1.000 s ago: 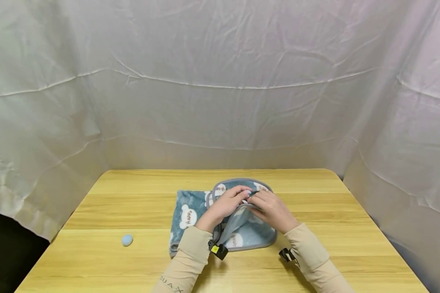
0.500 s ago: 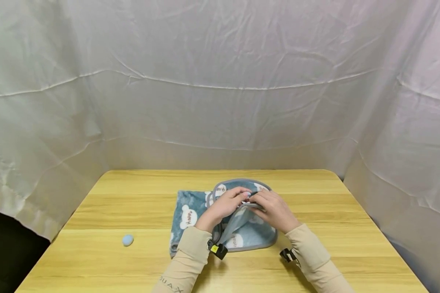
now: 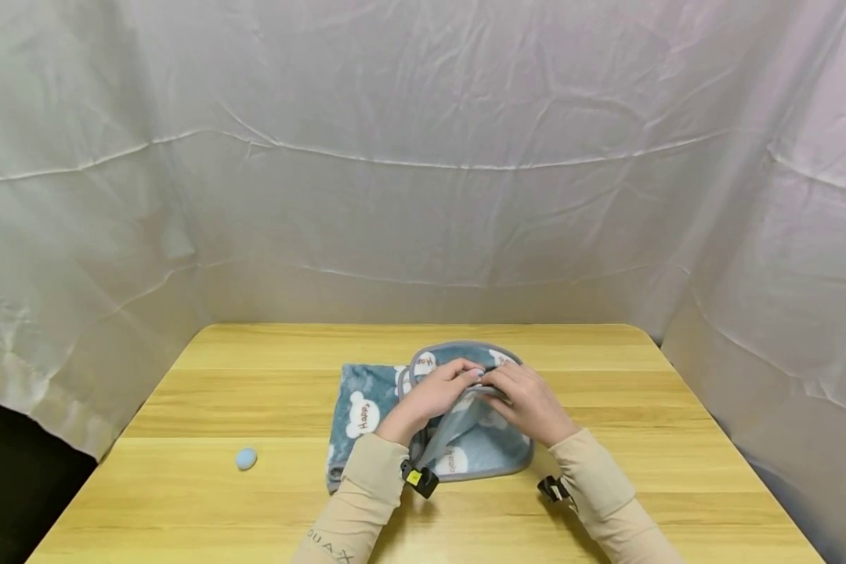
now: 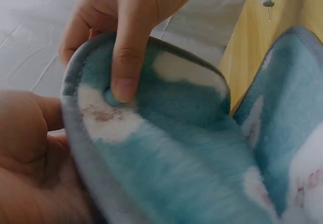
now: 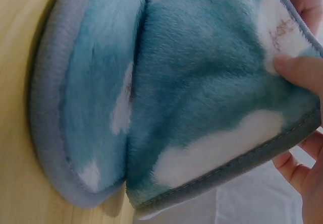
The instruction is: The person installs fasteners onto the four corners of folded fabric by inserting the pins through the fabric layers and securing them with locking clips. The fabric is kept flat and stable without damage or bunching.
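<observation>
A teal fleece blanket (image 3: 465,458) with grey binding and white bear prints lies folded on the wooden table. Both hands are at the raised edge of its top layer. My right hand (image 3: 529,403) pinches this flap; in the left wrist view its thumb (image 4: 127,67) presses beside a round bump, fingers behind the cloth. My left hand (image 3: 433,392) meets it from the other side, its fingertips around a small light blue round piece (image 3: 478,374), mostly covered. In the left wrist view the left hand (image 4: 25,148) curls behind the bound edge.
A light blue disc (image 3: 246,458) sits on the table (image 3: 183,407), left of the blanket. A small round-headed thing with a thin stem (image 4: 267,2) shows on the wood in the left wrist view. Pale fabric curtains (image 3: 423,219) surround the table.
Both hands stay at the same spot on the blanket flap. Their fingertips shift slightly closer together, and less of the light blue piece shows between them.
</observation>
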The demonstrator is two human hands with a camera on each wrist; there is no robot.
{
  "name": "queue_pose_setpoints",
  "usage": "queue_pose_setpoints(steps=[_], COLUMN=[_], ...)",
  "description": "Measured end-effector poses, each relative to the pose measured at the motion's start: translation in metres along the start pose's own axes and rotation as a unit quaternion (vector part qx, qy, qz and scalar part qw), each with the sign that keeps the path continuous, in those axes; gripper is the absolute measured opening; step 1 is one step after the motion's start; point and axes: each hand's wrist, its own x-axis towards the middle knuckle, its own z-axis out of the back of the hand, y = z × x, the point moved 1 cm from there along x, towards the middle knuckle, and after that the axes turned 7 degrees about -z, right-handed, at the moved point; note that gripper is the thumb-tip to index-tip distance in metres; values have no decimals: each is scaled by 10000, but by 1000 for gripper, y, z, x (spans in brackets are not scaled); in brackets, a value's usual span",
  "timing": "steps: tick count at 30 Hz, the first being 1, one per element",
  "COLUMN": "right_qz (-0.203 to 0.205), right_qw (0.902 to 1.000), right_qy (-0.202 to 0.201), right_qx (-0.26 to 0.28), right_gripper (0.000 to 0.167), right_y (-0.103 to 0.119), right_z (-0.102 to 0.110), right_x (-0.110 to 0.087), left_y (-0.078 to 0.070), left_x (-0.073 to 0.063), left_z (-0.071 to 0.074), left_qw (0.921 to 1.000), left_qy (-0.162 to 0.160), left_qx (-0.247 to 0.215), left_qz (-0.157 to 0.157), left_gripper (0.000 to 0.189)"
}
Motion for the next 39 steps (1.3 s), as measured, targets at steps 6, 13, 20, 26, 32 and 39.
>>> queue_pose_setpoints(steps=[6,13,20,26,32,39], right_qz=[60,81,294,220,68,-200], right_qw=[9999,9999,9992,9995,9998,9993], right_qy=[-81,-107,-253,-208,-139,-230], right_qx=[-14,-70,-58,-38,154,206], right_gripper=[27,26,29,30,28,30], right_y=[-1,-1,-2,-5,-7,-23], right_z=[0,2,1,3,9,30], right_x=[0,1,2,1,1,-7], left_y=[-2,-5,-14,-30,-29,-16], left_x=[-1,-3,-12,-19,-17,-17], left_z=[-2,4,9,8,7,32], left_qw=[10000,9995,9956,9845,9795,9940], left_qy=[56,181,170,-71,-267,-394], left_qx=[57,260,915,1673,1865,982], left_qz=[6,94,-73,-525,-713,-268], left_gripper=[32,45,50,20,6,14])
